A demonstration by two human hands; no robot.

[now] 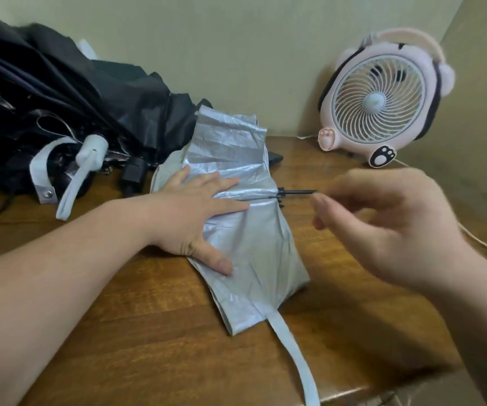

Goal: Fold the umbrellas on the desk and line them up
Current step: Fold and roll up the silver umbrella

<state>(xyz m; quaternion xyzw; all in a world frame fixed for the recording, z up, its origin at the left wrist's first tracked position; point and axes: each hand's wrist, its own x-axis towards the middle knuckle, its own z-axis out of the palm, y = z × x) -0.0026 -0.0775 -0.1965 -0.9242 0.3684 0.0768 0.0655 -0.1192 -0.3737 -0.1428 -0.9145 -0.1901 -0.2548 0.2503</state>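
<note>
Left hand: the left hand [195, 212] lies flat on the silver umbrella [254, 247], fingers straight and spread, palm pressing the fabric onto the desk [148, 332]; it grips nothing
Right hand: the right hand [382, 224] hangs above the desk to the right of the umbrella, blurred, fingers curled inward; its fingertips are close to the black tip [295, 192], and I cannot tell whether they touch or pinch it
Silver umbrella: in the middle of the desk, canopy collapsed and creased, spread flat under the left hand
Long axis: the shaft runs left to right beneath the left hand's fingers, the black tip pointing right at the right hand; the loose fabric fans out across that line, toward the wall and toward the person
Strap: a pale strap [295, 356] trails from the canopy's near end to the desk's front edge
Black umbrella: the black umbrella [75, 92] is heaped unfolded at the far left against the wall, touching the silver canopy's far corner, its white handle [90, 150] facing the person
Edges: walls close the back and the right side; a pink fan [379, 101] stands in the far right corner
Open room: bare wood shows near left and between the umbrella and the fan
</note>
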